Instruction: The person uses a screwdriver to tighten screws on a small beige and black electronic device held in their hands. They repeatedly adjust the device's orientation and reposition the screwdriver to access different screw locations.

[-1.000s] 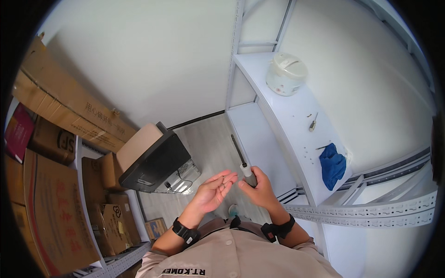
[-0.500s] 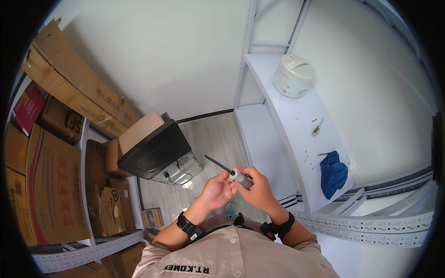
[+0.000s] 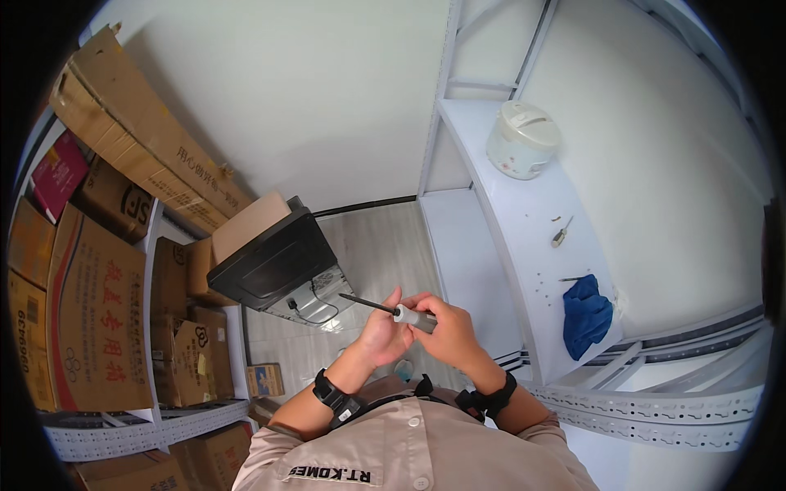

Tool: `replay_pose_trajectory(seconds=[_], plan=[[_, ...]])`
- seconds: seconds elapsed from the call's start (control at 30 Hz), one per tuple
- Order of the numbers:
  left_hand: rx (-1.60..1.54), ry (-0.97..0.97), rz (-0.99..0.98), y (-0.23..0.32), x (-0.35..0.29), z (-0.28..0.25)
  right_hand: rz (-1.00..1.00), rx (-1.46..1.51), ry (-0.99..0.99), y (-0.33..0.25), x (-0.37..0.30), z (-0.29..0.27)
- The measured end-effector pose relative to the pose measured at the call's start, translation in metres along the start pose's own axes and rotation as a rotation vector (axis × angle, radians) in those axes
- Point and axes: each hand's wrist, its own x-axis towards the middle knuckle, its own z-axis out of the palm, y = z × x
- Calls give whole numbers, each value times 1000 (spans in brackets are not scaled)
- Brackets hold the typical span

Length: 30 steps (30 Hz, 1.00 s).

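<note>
A screwdriver (image 3: 417,318) with a thick grey handle and a long dark shaft is held in front of my chest, its tip pointing left and away. My right hand (image 3: 453,336) is wrapped round the handle. Beside the front of the handle is my left hand (image 3: 379,337), palm turned toward the tool and one digit stretched up behind the shaft. Some left fingers are hidden behind the handle. Beyond the tip stands a black appliance (image 3: 274,255) with a bare metal panel (image 3: 327,286) and a dangling black cord (image 3: 334,309).
On the right white shelf (image 3: 491,155) are a rice cooker (image 3: 524,141), a small screwdriver (image 3: 562,233), several tiny parts, a thin dark rod (image 3: 573,279) and a blue cloth (image 3: 587,317). Cardboard boxes (image 3: 100,315) fill the left rack. A long carton (image 3: 147,135) leans by the wall.
The screwdriver has shifted left and slightly down, its shaft lying flatter. A left digit now sticks up past the shaft. The whole view has shifted a little.
</note>
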Motion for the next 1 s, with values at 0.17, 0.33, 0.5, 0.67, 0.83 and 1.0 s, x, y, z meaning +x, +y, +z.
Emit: replay_pose_trajectory(seconds=[0.17,0.33,0.5,0.67,0.83,1.0], plan=[[-95,77,-32,-5,7,-25,93,102,-3,9,2,0],[-25,145,-12,-5,6,-7,190,162,72,16,2,-5],[230,220,-105,0,5,-9,174,166,68,24,4,-13],[245,201,-152,3,5,-11,160,174,64,26,3,-18],[260,180,-149,3,5,-15,167,198,117,24,4,-18],[306,173,-142,6,5,-11,165,253,133,38,5,-11]])
